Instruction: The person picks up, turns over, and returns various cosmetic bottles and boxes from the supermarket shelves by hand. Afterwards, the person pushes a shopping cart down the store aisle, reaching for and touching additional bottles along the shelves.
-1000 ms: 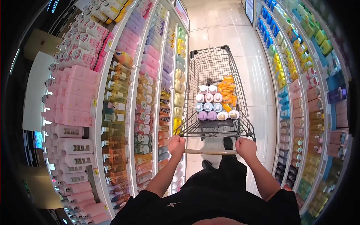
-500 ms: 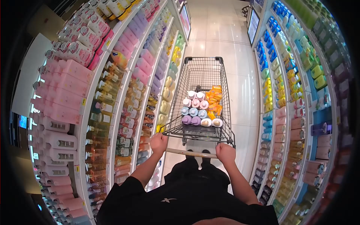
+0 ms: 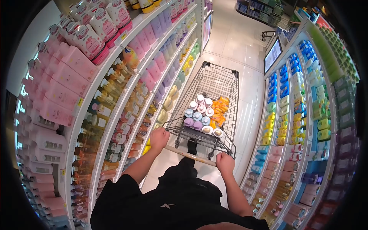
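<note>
A black short-sleeved shirt (image 3: 143,203) bears a small pale logo (image 3: 167,206).

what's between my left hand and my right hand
The tan cart handle spans the stretch between your left hand and your right hand, both closed around it, as the head view shows.

Head view: looks forward and down
Shirt (image 3: 180,201): nearest, bottom edge
Cart (image 3: 235,73): mid-distance, seen from above
Aisle floor (image 3: 226,40): farther, toward top
</note>
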A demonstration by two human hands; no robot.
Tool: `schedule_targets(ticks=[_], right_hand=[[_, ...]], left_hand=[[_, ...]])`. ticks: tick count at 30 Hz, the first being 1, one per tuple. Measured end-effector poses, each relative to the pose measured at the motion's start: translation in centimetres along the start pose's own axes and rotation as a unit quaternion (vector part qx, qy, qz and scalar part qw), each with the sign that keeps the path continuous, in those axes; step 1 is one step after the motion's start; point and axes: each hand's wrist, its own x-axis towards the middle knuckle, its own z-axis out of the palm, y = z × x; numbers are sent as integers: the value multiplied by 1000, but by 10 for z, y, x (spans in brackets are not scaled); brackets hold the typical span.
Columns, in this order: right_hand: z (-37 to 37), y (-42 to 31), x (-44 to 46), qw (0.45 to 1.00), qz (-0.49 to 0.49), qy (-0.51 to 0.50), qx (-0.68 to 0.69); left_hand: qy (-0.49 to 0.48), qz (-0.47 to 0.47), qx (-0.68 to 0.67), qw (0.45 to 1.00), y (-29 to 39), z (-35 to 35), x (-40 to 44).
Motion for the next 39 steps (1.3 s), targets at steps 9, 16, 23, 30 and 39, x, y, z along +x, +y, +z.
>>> schedule_targets(ticks=[9,16,23,30,39], right_hand=[[-7,-9,120,997,47,-54,-29],[-22,2,216,994,48,-67,-66],[-48,26,304,997,38,-53,-51],[-73,63,380,999,-12,-45,-24],[-91,141,480,982,-187,2,13]], left_hand=[[-20,45,13,999,22,32,108],[-166,131,-55,976,50,72,185],[-225,57,-22,973,100,96,235],[-192,2,15,981,149,133,256],[-166,-90,34,982,227,171,257]])
